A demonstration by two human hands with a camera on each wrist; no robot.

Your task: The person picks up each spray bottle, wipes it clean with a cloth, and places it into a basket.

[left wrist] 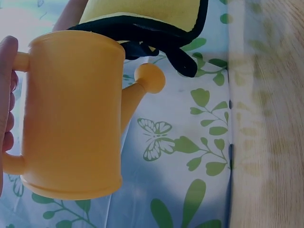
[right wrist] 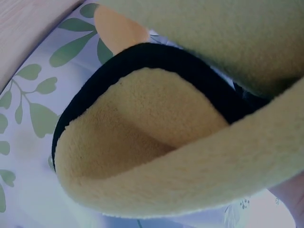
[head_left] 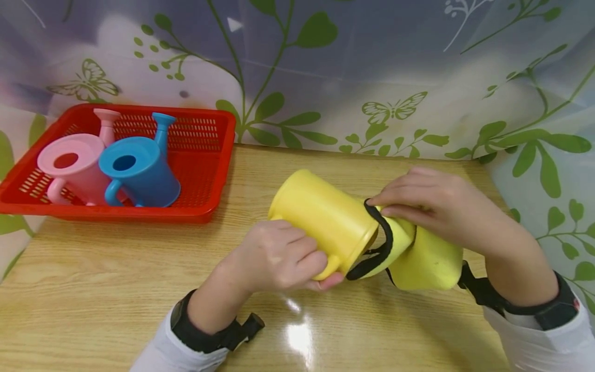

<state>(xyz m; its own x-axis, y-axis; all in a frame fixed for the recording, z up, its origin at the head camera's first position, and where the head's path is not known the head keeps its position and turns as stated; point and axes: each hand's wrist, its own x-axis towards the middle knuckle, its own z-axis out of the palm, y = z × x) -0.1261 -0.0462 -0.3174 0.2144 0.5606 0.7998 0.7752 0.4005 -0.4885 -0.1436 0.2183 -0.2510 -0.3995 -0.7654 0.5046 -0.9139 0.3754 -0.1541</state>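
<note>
A yellow watering can (head_left: 325,212) is tipped on its side above the table, its wide end facing right. My left hand (head_left: 283,256) grips its handle with curled fingers. The left wrist view shows the can's body (left wrist: 73,114) and its spout with a round head (left wrist: 149,78). My right hand (head_left: 432,201) pinches a yellow fleecy cloth (head_left: 427,258) by its black trim. That cloth hangs folded beside the can's end, and its trim (head_left: 387,240) lies against or very near the can's rim. In the right wrist view the soft cloth (right wrist: 142,118) curls over itself; the fingertips are hidden.
A red basket (head_left: 195,212) stands at the back left, holding a pink watering can (head_left: 85,173) and a blue watering can (head_left: 144,173). Behind the wooden table (head_left: 116,289) hangs a leaf-patterned curtain (head_left: 334,77). Each wrist wears a black strap (head_left: 200,330).
</note>
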